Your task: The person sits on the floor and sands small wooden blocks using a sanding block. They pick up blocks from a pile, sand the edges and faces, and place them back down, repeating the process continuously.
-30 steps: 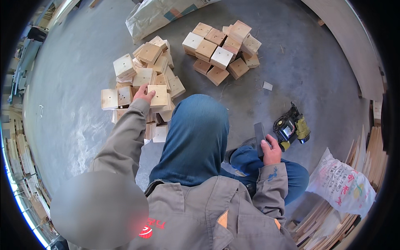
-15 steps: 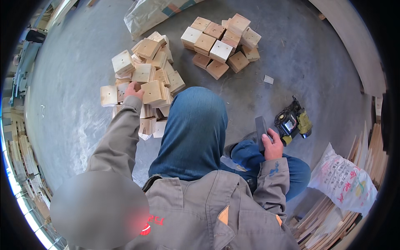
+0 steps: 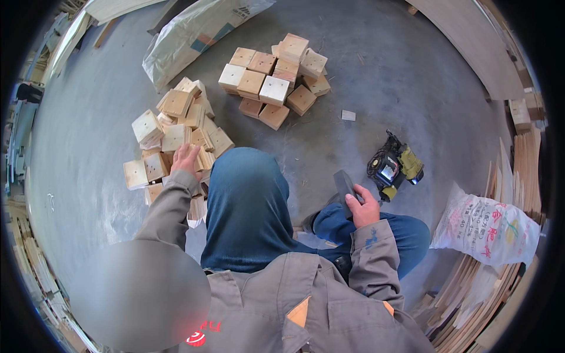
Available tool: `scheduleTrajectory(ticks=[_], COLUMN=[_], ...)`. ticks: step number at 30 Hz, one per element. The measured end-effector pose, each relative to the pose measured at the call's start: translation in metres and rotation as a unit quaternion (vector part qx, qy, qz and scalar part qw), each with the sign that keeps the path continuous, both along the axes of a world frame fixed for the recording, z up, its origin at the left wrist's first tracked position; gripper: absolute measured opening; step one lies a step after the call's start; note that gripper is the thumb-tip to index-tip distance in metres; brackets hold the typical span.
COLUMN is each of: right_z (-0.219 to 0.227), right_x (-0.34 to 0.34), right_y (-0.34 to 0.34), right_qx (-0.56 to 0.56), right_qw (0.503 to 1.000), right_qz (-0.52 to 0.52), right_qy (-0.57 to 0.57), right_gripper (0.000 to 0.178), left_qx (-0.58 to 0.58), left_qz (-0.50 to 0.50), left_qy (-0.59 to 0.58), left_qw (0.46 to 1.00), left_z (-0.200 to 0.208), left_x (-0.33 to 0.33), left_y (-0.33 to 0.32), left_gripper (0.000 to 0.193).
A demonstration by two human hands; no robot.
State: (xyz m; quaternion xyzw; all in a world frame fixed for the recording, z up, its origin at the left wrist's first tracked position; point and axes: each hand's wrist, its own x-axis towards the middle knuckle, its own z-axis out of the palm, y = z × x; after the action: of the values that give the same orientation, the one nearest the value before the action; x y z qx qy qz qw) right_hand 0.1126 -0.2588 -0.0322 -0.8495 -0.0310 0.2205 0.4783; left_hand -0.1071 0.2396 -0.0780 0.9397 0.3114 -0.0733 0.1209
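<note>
My left hand [image 3: 186, 159] is on a pale wooden block [image 3: 205, 159] at the near right side of a loose pile, its fingers bent over the block and covering much of it. Around it lie more square wooden blocks [image 3: 174, 137], many with small dark holes in their faces, some tilted against each other. My right hand [image 3: 365, 207] grips a dark grey rectangular block [image 3: 345, 187], held above my bent right leg with the thumb along its side. What the dark block is made of I cannot make out.
A second, neater stack of wooden blocks [image 3: 251, 82] stands farther off. Right of it lie a small white card [image 3: 348, 115] and a black device with olive straps [image 3: 393, 167]. A white sack [image 3: 487, 226] rests by wood strips [image 3: 465, 297]; a plastic bag [image 3: 182, 47] lies beyond.
My left hand has moved right, from beside a wooden block onto it. My right hand keeps its grip on the dark block. The view has shifted, so the piles appear lower and farther left.
</note>
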Motion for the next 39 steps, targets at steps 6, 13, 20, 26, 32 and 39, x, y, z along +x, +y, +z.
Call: scheduleTrajectory(ticks=[6, 13, 20, 26, 32, 39], right_z=[0.006, 0.035, 0.083, 0.136, 0.126, 0.114], right_x=[0.0, 0.006, 0.009, -0.007, -0.005, 0.005], right_y=[0.001, 0.012, 0.01, 0.01, 0.004, 0.009], right_qx=[0.0, 0.08, 0.316, 0.523, 0.574, 0.445], right_qw=[1.0, 0.996, 0.937, 0.824, 0.771, 0.849], right_qz=[0.008, -0.023, -0.146, -0.166, -0.124, -0.131], right_qy=[-0.01, 0.034, 0.044, 0.139, 0.248, 0.254], right_gripper=[0.051, 0.053, 0.061, 0.086, 0.09, 0.093], left_qx=[-0.022, -0.022, 0.039, 0.073, 0.045, 0.001], left_qz=[0.015, 0.056, 0.004, -0.088, -0.101, -0.049], left_qy=[-0.006, -0.046, -0.186, -0.266, -0.222, -0.161], left_qw=[1.0, 0.997, 0.982, 0.957, 0.969, 0.986], left_z=[-0.003, 0.005, 0.034, 0.105, 0.14, 0.072], left_x=[-0.007, -0.002, 0.03, 0.141, 0.278, 0.396], left_y=[0.012, 0.004, 0.052, 0.077, 0.021, -0.027], left_gripper=[0.088, 0.092, 0.092, 0.086, 0.088, 0.097])
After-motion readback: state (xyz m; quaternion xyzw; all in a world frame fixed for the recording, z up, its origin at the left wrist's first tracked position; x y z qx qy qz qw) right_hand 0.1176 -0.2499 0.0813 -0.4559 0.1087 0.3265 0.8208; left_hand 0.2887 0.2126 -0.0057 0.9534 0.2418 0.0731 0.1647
